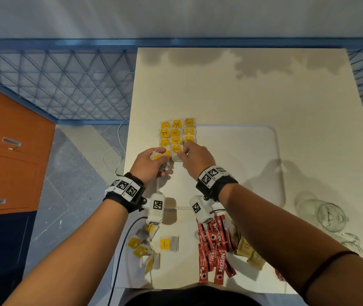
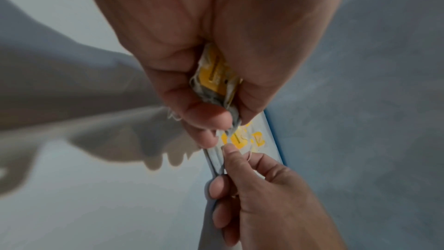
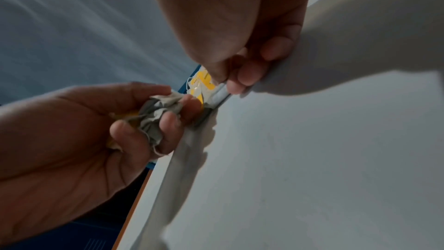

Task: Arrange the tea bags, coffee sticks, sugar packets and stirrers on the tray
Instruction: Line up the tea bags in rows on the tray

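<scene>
Several yellow-tagged tea bags [image 1: 177, 133] lie in a neat grid at the left end of the pale tray [image 1: 273, 138]. My left hand [image 1: 158, 159] hovers by the grid's near left corner and grips a crumpled bunch of tea bags [image 2: 216, 77]. My right hand [image 1: 186, 152] is at the grid's near row, thumb and fingers pinching one tea bag [image 3: 203, 83] just over the tray rim [image 3: 182, 149]. Red coffee sticks [image 1: 214, 246] and brown sugar packets [image 1: 249, 250] lie in piles on the table near me. No stirrers are visible.
Loose tea bags [image 1: 147, 246] are scattered at the near left of the white table [image 1: 242, 85]. A glass jar [image 1: 328, 215] lies on its side at the right. An orange cabinet [image 1: 10, 151] and blue mesh fence [image 1: 65, 85] stand to the left.
</scene>
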